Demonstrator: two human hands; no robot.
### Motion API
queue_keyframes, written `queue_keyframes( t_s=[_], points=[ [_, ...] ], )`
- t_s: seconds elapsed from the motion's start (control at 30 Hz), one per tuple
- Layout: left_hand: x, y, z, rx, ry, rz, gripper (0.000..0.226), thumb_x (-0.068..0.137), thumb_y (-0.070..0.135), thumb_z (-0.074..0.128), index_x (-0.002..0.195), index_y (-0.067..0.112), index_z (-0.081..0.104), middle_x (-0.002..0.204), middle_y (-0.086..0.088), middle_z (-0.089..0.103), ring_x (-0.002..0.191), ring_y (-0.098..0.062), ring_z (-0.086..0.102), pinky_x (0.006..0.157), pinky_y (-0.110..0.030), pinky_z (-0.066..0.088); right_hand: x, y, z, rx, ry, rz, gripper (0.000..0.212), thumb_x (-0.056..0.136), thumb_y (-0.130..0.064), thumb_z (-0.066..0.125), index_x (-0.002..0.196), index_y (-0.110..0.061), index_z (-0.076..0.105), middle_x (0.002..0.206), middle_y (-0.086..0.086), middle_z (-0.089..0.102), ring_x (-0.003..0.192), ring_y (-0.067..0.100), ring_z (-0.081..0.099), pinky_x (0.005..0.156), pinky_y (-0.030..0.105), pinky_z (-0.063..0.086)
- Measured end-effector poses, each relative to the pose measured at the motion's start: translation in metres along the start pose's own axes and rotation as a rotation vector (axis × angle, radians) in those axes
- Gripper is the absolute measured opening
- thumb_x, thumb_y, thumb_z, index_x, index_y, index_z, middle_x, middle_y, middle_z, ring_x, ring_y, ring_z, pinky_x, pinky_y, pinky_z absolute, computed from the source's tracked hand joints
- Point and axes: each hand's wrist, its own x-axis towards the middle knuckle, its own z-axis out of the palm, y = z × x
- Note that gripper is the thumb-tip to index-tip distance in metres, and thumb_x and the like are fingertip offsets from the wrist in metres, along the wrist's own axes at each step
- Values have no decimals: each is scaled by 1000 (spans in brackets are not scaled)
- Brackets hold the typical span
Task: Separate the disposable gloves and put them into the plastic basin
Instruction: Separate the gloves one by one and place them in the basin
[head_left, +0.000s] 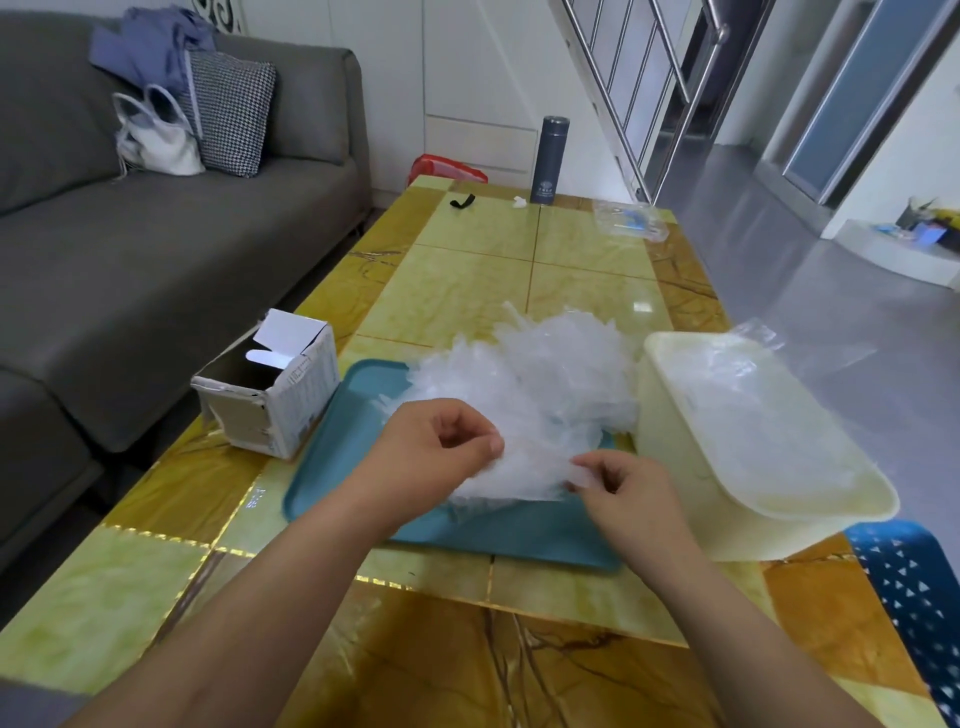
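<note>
A fluffy pile of clear disposable gloves (545, 374) lies on a teal tray (332, 452) in the middle of the table. My left hand (431, 447) and my right hand (623, 488) both pinch the near edge of a glove at the front of the pile, a hand's width apart. To the right of the tray stands a cream plastic basin (670, 415) with several clear gloves (748, 415) lying inside it.
An opened cardboard box (270, 395) sits left of the tray. At the table's far end stand a grey flask (549, 158), a black clip (462, 201) and a clear plastic bag (631, 221). A grey sofa (156, 234) runs along the left.
</note>
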Motion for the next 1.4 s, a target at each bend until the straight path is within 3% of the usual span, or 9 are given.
queue_keyframes(
  t_s=[0.23, 0.4, 0.57, 0.67, 0.77, 0.93, 1.07, 1.23, 1.4],
  points=[
    [7, 3, -17, -57, 233, 47, 9, 89, 19, 80, 84, 16, 73, 85, -11, 76, 72, -12, 65, 68, -29, 49, 2, 7, -2, -73, -16, -48, 15, 97, -22, 67, 83, -25, 73, 78, -10, 69, 76, -3, 61, 62, 4, 41],
    [4, 12, -11, -37, 324, 113, 10, 101, 22, 65, 96, 18, 58, 85, 5, 79, 53, -10, 51, 56, -28, 41, -2, -7, -8, -51, 13, -178, 25, 99, -30, 64, 76, -22, 64, 75, -5, 62, 74, 8, 59, 63, 14, 41],
    [3, 13, -16, 57, 374, 282, 24, 104, 11, 56, 117, 31, 53, 84, 1, 73, 71, -16, 75, 70, -26, 55, -15, -44, -23, 284, -59, -49, 18, 101, -27, 64, 90, -22, 77, 58, 3, 62, 55, 14, 54, 57, 26, 47],
    [2, 12, -14, 150, 300, 292, 42, 100, 1, 51, 118, 38, 57, 90, 9, 69, 75, -11, 71, 65, -19, 52, -19, -60, -36, 436, -88, 76, 21, 99, -27, 66, 92, -11, 78, 56, 8, 58, 52, 19, 46, 52, 33, 40],
    [3, 13, -9, 239, 287, 311, 46, 94, -8, 49, 98, 32, 70, 89, 14, 68, 74, -1, 63, 65, -16, 45, -22, -75, -47, 337, -50, 38, 18, 98, -27, 68, 86, -22, 81, 69, -2, 68, 57, 9, 56, 62, 27, 43],
    [10, 29, -7, 96, 235, 47, 23, 92, 6, 60, 88, 20, 77, 71, 13, 67, 68, -12, 59, 65, -27, 47, -26, -82, -62, 35, -20, -204, 17, 95, -27, 70, 82, -26, 80, 126, -20, 59, 117, -5, 52, 94, 24, 44],
    [12, 48, -15, -41, 253, 29, 25, 84, 9, 81, 101, 23, 71, 91, 2, 75, 83, -12, 71, 74, -28, 58, -24, -81, -73, 506, -82, -102, 15, 91, -4, 63, 85, -1, 77, 91, 2, 77, 89, 20, 68, 78, 35, 54],
    [6, 78, -31, -466, -75, 20, 57, 80, -11, 78, 127, 19, 63, 88, -4, 70, 83, -19, 70, 73, -28, 58, -20, -75, -96, 830, -376, 3, 14, 90, -5, 63, 86, 8, 61, 74, 33, 64, 68, 41, 63, 69, 46, 56],
    [10, 80, -21, -368, -121, -81, 27, 81, -6, 79, 87, 19, 71, 79, 4, 72, 71, -8, 64, 69, -25, 43, -22, -78, -106, 738, -560, -3, 45, 52, -23, 90, 82, 5, 72, 84, 28, 68, 76, 39, 67, 73, 39, 56]
  ],
)
